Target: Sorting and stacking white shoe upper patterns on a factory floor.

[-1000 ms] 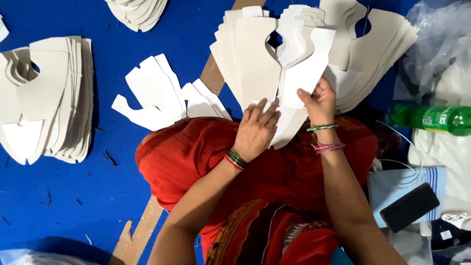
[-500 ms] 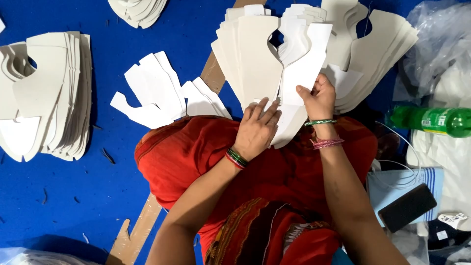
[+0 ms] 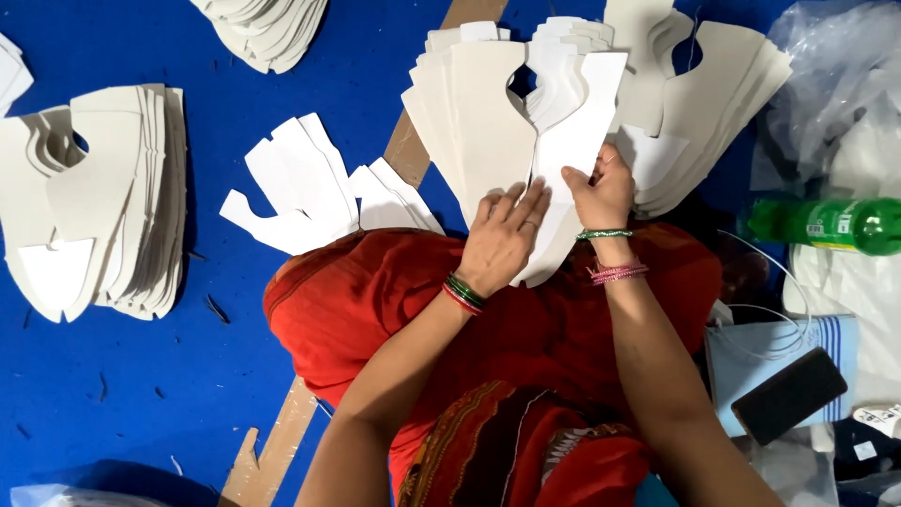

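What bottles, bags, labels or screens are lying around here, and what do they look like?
Green plastic bottle: lying on its side at the right edge, with a paper label band.
Dark phone: lower right, flat black rectangle, screen off, on a pale blue striped packet.
Clear plastic bag: upper right, crumpled, see-through.
Small white tag: bottom right corner, too small to make out.

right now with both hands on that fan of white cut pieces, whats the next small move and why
Probably lift the top white cut piece clear with the right hand while the left hand keeps pressing the fanned stack down. The right fingers already grip that top piece's edge, the left palm lies flat on the pieces beneath, and the stack rests loosely on the red cloth, so it could slide.
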